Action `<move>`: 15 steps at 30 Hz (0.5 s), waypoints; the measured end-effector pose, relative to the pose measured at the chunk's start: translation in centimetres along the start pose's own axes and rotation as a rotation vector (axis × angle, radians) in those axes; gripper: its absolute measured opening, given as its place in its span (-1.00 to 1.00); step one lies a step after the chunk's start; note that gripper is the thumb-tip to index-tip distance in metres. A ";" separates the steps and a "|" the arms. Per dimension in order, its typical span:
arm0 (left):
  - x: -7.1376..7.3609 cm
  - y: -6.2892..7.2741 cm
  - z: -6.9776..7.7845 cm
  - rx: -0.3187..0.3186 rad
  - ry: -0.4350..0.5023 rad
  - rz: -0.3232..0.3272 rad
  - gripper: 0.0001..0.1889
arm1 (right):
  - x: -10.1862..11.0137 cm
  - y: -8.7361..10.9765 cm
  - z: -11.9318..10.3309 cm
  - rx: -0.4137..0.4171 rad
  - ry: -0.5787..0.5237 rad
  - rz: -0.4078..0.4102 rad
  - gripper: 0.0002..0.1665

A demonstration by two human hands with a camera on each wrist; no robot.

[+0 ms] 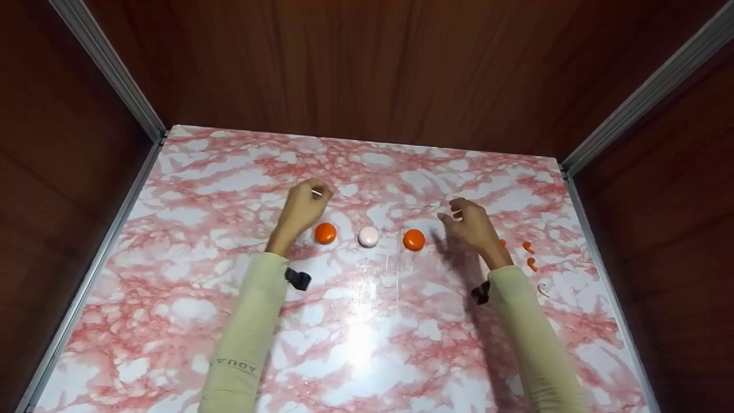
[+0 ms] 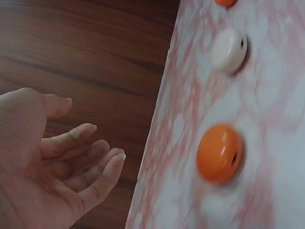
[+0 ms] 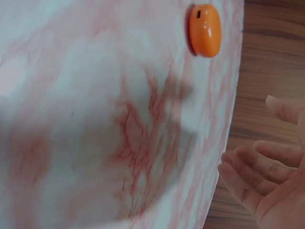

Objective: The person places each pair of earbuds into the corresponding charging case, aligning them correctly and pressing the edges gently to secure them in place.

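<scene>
Three rounded earbud charging cases lie in a row on the table: a left orange case (image 1: 325,233), a white case (image 1: 369,237) and a right orange case (image 1: 414,240). A small dark port shows on the side of each. My left hand (image 1: 307,201) hovers just beyond the left orange case, its palm bare and fingers loosely bent in the left wrist view. To the right of the other orange case, my right hand (image 1: 470,222) is raised over the table, fingers relaxed and holding nothing. Its shadow falls on the surface below.
Right of my right wrist lie orange earbuds (image 1: 531,264) and a white earbud (image 1: 543,290); one orange piece is partly hidden by the wrist. The marbled table (image 1: 189,310) is bounded by dark wooden panels (image 1: 355,69) and metal edge rails (image 1: 109,74).
</scene>
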State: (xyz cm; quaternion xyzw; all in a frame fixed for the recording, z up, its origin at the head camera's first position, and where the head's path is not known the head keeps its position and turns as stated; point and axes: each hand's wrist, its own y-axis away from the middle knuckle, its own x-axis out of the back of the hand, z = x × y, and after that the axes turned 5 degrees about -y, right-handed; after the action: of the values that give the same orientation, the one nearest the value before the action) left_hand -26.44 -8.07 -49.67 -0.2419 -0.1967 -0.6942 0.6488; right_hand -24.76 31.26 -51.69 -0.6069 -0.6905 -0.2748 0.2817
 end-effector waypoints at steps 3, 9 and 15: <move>-1.6 0.3 0.5 0.027 0.051 -0.041 -0.69 | -0.1 0.3 0.1 0.004 -0.037 0.009 -0.38; -4.1 0.9 1.3 0.069 0.115 -0.115 -0.65 | -0.9 0.9 -0.1 0.013 -0.125 0.020 -0.48; -5.6 1.4 1.7 0.082 0.181 -0.139 -0.60 | -1.9 1.6 0.1 -0.019 -0.212 -0.010 -0.50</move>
State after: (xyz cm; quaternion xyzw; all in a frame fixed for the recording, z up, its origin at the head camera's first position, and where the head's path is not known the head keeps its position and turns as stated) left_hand -24.70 -2.66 -51.73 -0.1373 -0.1820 -0.7478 0.6235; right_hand -22.99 30.18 -53.06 -0.6318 -0.7168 -0.2172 0.1999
